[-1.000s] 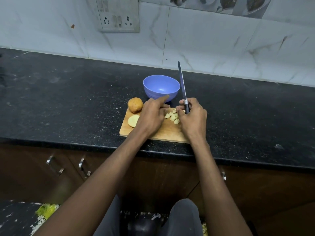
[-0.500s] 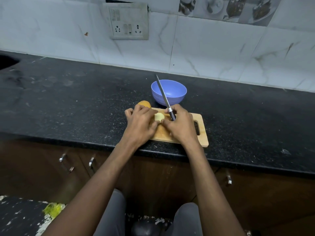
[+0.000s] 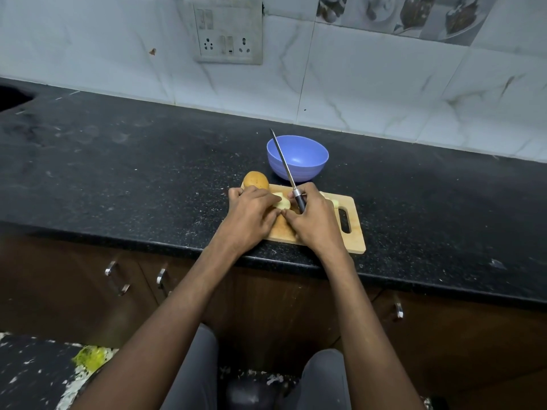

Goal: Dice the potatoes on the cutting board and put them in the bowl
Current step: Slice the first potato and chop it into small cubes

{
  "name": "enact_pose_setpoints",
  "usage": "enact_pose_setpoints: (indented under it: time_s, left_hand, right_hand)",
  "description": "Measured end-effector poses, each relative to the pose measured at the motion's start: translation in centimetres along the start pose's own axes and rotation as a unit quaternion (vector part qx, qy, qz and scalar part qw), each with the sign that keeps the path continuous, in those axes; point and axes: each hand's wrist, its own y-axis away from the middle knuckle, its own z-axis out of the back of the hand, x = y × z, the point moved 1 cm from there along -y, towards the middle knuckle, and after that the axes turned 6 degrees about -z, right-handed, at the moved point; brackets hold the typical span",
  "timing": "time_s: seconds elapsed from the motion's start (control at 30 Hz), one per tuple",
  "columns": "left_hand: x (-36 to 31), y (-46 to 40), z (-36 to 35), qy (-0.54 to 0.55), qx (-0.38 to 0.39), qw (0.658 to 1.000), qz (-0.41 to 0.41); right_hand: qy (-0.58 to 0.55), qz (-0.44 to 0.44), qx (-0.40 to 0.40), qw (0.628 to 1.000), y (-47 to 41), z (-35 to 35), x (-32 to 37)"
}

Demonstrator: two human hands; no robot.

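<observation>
The left hand [image 3: 251, 211] is now gripping a pale peeled potato piece [image 3: 281, 204] mid-board, having left the diced heap. The right hand [image 3: 315, 220] is clutching a black-handled steel knife [image 3: 288, 173], tip toward the far blue plastic bowl [image 3: 297, 158]. Dicing is likely resuming on the wooden cutting board [image 3: 352, 232]; a whole brown potato [image 3: 256, 180] is waiting at the far left.

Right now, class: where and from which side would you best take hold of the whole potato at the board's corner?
Probably across its rounded middle, from above and the left. The whole potato sits unpeeled at the cutting board far-left corner; the left hand lies just in front, the bowl to its right.
</observation>
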Motion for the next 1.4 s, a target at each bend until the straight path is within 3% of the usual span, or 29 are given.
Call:
enact_pose_setpoints:
  time_s: [0.3,0.53,0.7,1.03,1.2,1.4]
  left_hand:
    - [-0.3,0.2,0.2,-0.019,0.002,1.0,-0.01]
    - [-1.0,0.5,0.6,-0.028,0.023,0.996,-0.085]
    - [-1.5,0.8,0.7,-0.001,0.002,0.995,-0.104]
    - [-1.2,0.6,0.5,0.014,0.039,0.994,-0.105]
    - [-1.3,0.4,0.3,-0.011,0.036,0.994,-0.103]
    - [-1.2,0.4,0.0,-0.02,0.043,0.993,-0.11]
  right_hand:
    - [-0.046,-0.043,-0.049,0.997,2.0,0.9,-1.0]
    - [-0.029,-0.05,-0.085,0.995,4.0,2.2,-1.5]
    - [-0.033,-0.061,-0.085,0.994,3.8,2.3,-1.1]
    - [-0.043,-0.081,-0.067,0.994,3.7,2.3,-0.9]
    - [-0.098,-0.102,-0.074,0.987,5.8,3.4,-0.9]
    - [-0.119,-0.127,-0.025,0.984,8.3,3.7,-0.4]
